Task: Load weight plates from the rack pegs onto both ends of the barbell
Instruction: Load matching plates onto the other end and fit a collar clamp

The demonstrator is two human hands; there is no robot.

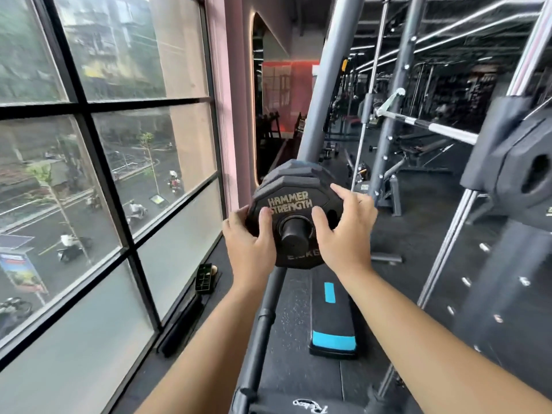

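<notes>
"So, where is the weight plate (294,201)?"
"Between the two hands, on a black peg (294,236) whose end pokes out through its centre hole. It reads Hammer Strength, and more plates (286,171) are stacked right behind it."
"And the left hand (249,243)?"
"It grips the plate's left edge, fingers curled round the rim, thumb (265,218) flat on the face beside the peg."
"The right hand (346,231)?"
"Much the same on the other edge: thumb (321,222) on the face, fingers curled over the upper right rim."
"The barbell (433,127)?"
"Well beyond the right hand, up and to its right, a silver bar across the rack. Larger plates (513,174) hang to the right of that hand too."
"Anything under the hands?"
"A black step (331,324) with blue patches, below the wrists. A window (89,174) lies left of the left hand."
</notes>
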